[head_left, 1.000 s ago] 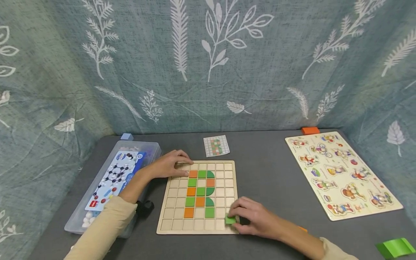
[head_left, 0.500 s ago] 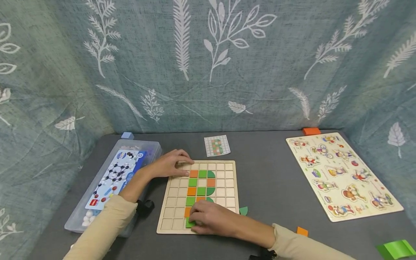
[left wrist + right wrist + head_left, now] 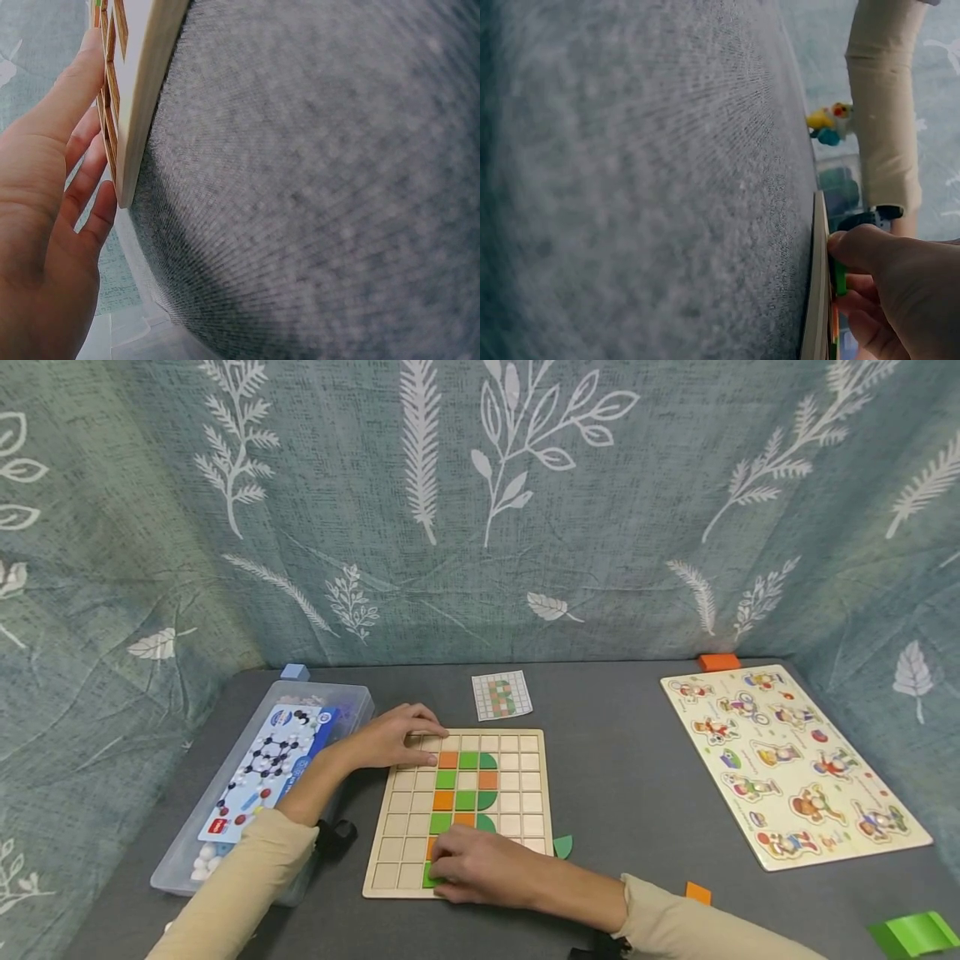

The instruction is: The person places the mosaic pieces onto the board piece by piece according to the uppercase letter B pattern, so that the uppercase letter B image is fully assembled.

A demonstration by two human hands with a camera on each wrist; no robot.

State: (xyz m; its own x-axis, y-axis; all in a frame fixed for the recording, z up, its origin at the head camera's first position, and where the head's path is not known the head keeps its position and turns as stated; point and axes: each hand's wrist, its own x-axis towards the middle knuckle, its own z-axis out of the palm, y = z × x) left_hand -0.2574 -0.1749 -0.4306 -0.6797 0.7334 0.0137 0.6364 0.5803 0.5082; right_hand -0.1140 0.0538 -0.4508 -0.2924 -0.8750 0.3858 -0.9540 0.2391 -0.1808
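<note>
A grey table (image 3: 637, 777) fills the scene, backed by a leaf-print curtain (image 3: 480, 510). On its right side lies a picture puzzle (image 3: 795, 764), with an orange block (image 3: 717, 662) at its far corner. At the left stands a clear box (image 3: 255, 785) of beads with a printed card on top, and a small blue block (image 3: 294, 672) sits behind it. In the middle lies the wooden grid board (image 3: 517, 797), partly filled with orange and green tiles.

The left hand (image 3: 390, 739) rests on the board's far left corner, fingers loosely bent and laid flat on the wood; in the left wrist view they lie close together along the board's edge. The right hand (image 3: 487, 864) covers the board's near middle and pinches a green tile (image 3: 431, 877) at the bottom row, thumb and fingers curled on it.

A pattern card (image 3: 502, 695) lies just beyond the board. A green quarter-round piece (image 3: 562, 846) sits just beside the board's right edge, and an orange tile (image 3: 697, 893) lies nearer the front. A green thing (image 3: 915, 932) is cut off at the lower right corner.

The right hand hides several squares and most of the green tile. Both wrist views are mostly blurred table cloth.
</note>
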